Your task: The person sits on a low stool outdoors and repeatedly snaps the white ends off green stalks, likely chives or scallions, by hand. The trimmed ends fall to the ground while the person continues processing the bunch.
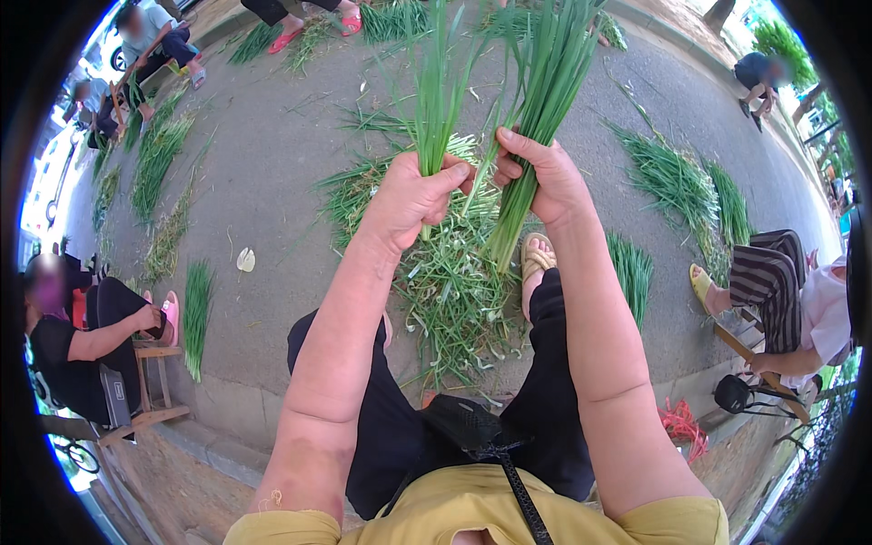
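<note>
My left hand [418, 195] is closed round a small bunch of long flat green stalks [433, 100], held upright, its thumb and fingers near the lower part. My right hand [536, 177] grips a thicker bunch of the same greens [549, 73], tilted with tops to the upper right and cut ends hanging down toward my right foot. A few thin stalks stand between the two bunches. Below both hands, a loose heap of trimmed stalks and pale ends [454, 309] lies on the pavement between my feet.
Piles of greens lie at left [195, 318] and right [627, 282]. Seated people [104, 336] [781, 309] are on wooden stools at both sides; others sit along the far edge. A red tangle of string [681, 427] is beside my right leg, near the curb [236, 400].
</note>
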`<state>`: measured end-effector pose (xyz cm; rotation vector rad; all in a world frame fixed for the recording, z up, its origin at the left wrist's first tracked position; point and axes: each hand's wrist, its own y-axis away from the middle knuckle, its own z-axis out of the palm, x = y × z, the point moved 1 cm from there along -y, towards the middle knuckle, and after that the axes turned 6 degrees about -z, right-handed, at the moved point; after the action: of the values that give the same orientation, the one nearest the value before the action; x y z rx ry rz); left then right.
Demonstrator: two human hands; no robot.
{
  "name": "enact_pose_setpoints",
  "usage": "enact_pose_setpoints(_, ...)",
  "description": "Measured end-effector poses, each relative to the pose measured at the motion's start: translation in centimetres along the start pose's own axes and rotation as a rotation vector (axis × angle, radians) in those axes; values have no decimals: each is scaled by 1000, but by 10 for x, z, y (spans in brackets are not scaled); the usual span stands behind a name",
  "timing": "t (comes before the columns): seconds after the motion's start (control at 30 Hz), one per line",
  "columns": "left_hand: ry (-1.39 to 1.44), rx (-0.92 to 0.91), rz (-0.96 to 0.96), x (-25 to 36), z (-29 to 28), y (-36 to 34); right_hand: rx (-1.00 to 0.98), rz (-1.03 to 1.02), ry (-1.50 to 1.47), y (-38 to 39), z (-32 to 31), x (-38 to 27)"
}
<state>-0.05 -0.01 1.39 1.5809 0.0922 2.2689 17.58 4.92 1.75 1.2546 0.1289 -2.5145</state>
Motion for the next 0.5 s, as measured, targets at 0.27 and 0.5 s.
enact_pose_setpoints(0.27,-126,140,19,10,7,4,6,-26,42,1,2,-1)
enact_pose_setpoints(0.5,-33,-10,-27,6,2,3,-36,-2,19,1,0,1)
